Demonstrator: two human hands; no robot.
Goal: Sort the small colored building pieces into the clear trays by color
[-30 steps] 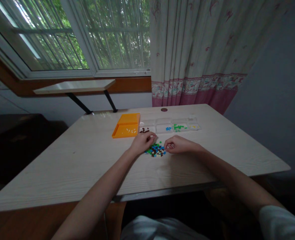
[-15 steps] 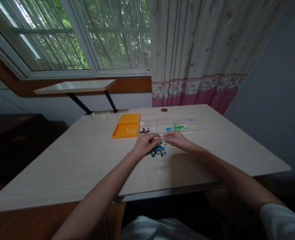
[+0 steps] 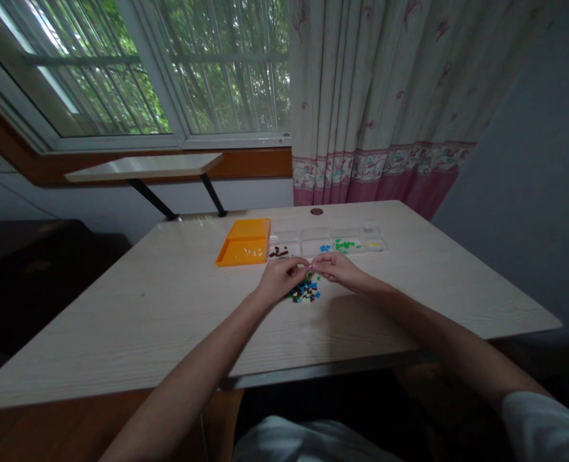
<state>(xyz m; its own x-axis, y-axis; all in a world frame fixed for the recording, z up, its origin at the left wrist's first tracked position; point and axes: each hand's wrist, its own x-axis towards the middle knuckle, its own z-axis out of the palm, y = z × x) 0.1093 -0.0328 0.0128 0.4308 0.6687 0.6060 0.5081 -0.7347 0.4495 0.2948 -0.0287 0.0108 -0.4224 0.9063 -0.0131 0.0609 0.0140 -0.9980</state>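
Observation:
Above a pile of small loose building bricks [image 3: 304,292] in blue, brown, green and pale yellow, my two hands meet at the fingertips. My left hand [image 3: 282,276] is closed, thumb and forefinger pinched on a tiny whitish brick [image 3: 310,265]. From the other side my right hand [image 3: 337,268] pinches at the same brick, its other fingers curled. The brick's exact shape is too small to make out. Part of the pile lies hidden behind my left hand.
Behind my hands lies an orange open case [image 3: 227,258] with white pieces in it. Beside it, a clear compartment tray [image 3: 316,235] holds brown, blue, green and yellow pieces in separate sections. A raised shelf [image 3: 144,165] stands at the table's back left.
My right hand has shifted slightly left, bringing its fingertips closer to those of my left hand. The pile and the containers look the same.

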